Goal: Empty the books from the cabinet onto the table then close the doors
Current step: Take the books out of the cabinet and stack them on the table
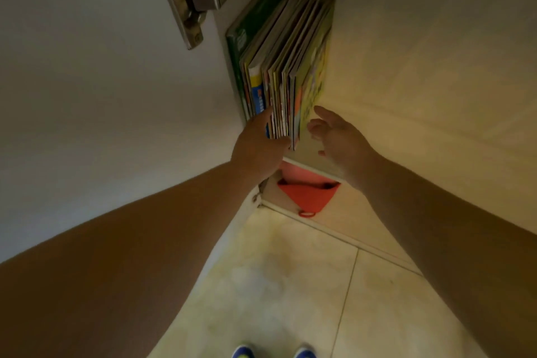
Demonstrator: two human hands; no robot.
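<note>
A row of thin, colourful books (286, 67) stands upright on a cabinet shelf (308, 160), with a large green book (255, 23) at its left end and a yellow one (315, 76) at its right. My left hand (258, 142) touches the near edges of the books on the left side. Its fingers lie straight along a blue spine and its thumb runs across the lower edges. My right hand (337, 137) hovers just right of the yellow book with its fingers spread and relaxed, holding nothing.
The white cabinet door (101, 81) stands open at the left with a metal hinge (189, 6) on it. A beige panel (436, 67) is on the right. A red pouch (308, 195) sits in the compartment below. Below that are the tiled floor (290, 285) and my blue shoes (244, 352).
</note>
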